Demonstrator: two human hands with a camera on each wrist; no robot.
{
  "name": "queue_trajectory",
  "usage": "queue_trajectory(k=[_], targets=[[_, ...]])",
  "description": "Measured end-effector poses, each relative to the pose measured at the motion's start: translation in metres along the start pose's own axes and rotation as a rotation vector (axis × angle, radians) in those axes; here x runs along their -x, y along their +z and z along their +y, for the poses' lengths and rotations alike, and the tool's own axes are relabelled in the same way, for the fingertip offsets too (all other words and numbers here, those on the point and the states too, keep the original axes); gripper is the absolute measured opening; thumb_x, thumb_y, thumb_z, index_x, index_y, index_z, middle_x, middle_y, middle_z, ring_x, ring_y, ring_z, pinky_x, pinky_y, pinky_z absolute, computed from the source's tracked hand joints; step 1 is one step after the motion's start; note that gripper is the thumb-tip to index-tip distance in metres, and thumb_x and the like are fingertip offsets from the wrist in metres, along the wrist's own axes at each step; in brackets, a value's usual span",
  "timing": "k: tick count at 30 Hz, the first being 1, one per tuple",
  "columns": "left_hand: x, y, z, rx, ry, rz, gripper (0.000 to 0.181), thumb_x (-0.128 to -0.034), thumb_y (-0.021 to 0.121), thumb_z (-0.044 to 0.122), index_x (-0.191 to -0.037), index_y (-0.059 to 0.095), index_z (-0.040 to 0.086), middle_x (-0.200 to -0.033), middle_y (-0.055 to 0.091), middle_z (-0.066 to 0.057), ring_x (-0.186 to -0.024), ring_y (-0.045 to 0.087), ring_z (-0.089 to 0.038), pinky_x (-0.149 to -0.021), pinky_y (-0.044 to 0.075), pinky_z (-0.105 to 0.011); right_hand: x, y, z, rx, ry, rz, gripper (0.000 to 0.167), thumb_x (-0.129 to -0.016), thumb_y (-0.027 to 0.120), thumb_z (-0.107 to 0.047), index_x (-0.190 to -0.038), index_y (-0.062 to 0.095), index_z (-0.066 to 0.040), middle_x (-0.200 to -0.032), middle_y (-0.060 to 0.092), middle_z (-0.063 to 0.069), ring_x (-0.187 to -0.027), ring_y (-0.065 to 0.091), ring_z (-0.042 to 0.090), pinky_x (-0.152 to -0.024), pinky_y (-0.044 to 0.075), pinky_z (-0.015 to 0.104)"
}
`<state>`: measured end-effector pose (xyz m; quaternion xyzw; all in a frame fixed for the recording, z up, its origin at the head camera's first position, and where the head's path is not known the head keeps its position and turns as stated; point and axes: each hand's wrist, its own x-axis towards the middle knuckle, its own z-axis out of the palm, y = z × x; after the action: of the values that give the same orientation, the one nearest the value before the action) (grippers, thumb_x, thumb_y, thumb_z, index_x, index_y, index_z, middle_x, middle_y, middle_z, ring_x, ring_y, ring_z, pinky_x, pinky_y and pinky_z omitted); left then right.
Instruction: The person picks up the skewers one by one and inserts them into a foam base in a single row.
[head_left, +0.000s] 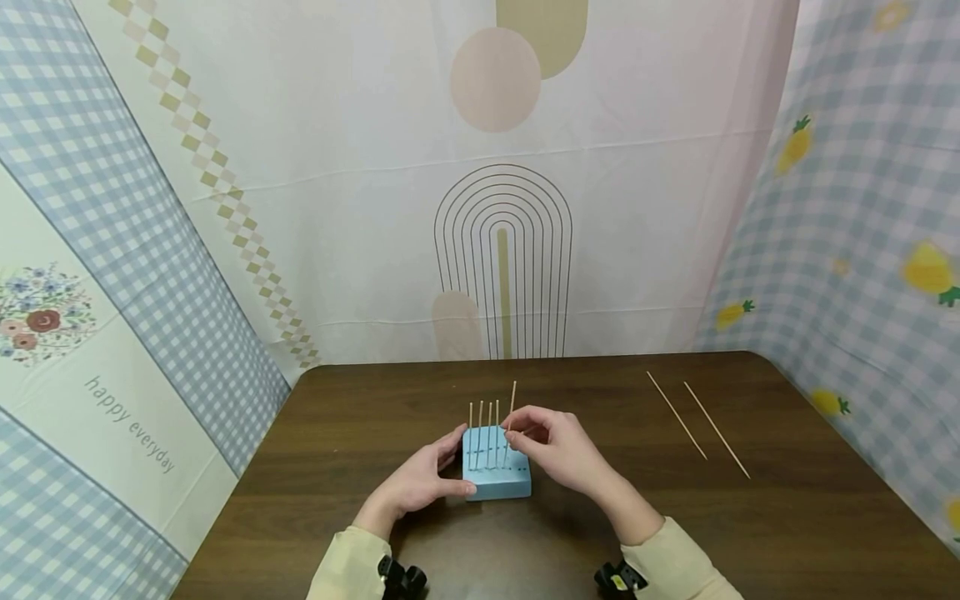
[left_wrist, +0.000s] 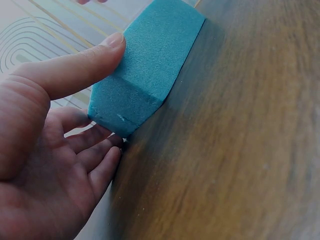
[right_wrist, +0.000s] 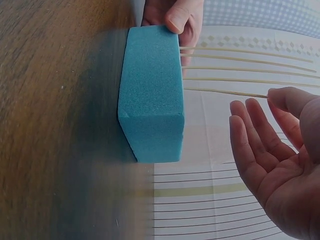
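A light-blue foam block (head_left: pixel 498 487) sits on the table in front of me, its top dotted with rows of small holes. My left hand (head_left: pixel 422 481) holds it by the left side, the thumb (left_wrist: pixel 102 57) at the near top edge and the fingers around the far side. Several thin wooden sticks (head_left: pixel 497 414) stand upright in a row in the block. With thumb and index finger, my right hand (head_left: pixel 564 450) pinches another stick (right_wrist: pixel 225 92), which stands at the right end of that row. Its lower end meets the block's top; how deep it goes cannot be seen.
Two loose wooden sticks (head_left: pixel 677 415) lie slanted and roughly parallel on the right part of the brown wooden table (head_left: pixel 810 500). Behind the table hangs a white patterned cloth (head_left: pixel 360 250), and checked cloths (head_left: pixel 847 333) border both sides.
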<state>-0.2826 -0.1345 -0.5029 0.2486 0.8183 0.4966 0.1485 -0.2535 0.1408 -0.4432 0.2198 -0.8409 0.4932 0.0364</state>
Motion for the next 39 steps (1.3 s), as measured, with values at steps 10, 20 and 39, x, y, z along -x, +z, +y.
queue_trajectory(k=[10, 20, 39], targets=[[0.001, 0.000, 0.000, -0.004, 0.000, 0.003, 0.102, -0.0912, 0.088, 0.024, -0.169, 0.025, 0.000, -0.174, 0.028, -0.018, -0.155, 0.037, -0.039, -0.125, 0.033, -0.055, 0.000, 0.002, 0.001, 0.011, -0.025, 0.008, 0.010, -0.101, 0.077, -0.013, -0.111, 0.078, -0.010, -0.101, 0.076, -0.007, -0.087, 0.070, 0.012, -0.077, 0.061, 0.028], [0.000, 0.000, 0.001, -0.015, -0.006, 0.008, 0.103, -0.0908, 0.088, 0.025, -0.169, 0.026, 0.001, -0.174, 0.028, -0.017, -0.154, 0.038, -0.039, -0.125, 0.034, -0.055, 0.000, 0.006, 0.005, 0.041, -0.025, 0.001, 0.007, -0.099, 0.079, -0.013, -0.106, 0.078, -0.013, -0.093, 0.074, -0.010, -0.078, 0.063, 0.012, -0.067, 0.056, 0.027], [0.000, 0.000, 0.000, -0.011, -0.010, 0.006, 0.103, -0.0911, 0.088, 0.025, -0.169, 0.026, 0.001, -0.174, 0.027, -0.017, -0.155, 0.037, -0.039, -0.125, 0.034, -0.055, 0.001, 0.012, 0.007, 0.092, -0.037, -0.009, 0.005, -0.099, 0.080, -0.014, -0.100, 0.075, -0.015, -0.090, 0.073, -0.010, -0.079, 0.065, 0.009, -0.070, 0.058, 0.025]])
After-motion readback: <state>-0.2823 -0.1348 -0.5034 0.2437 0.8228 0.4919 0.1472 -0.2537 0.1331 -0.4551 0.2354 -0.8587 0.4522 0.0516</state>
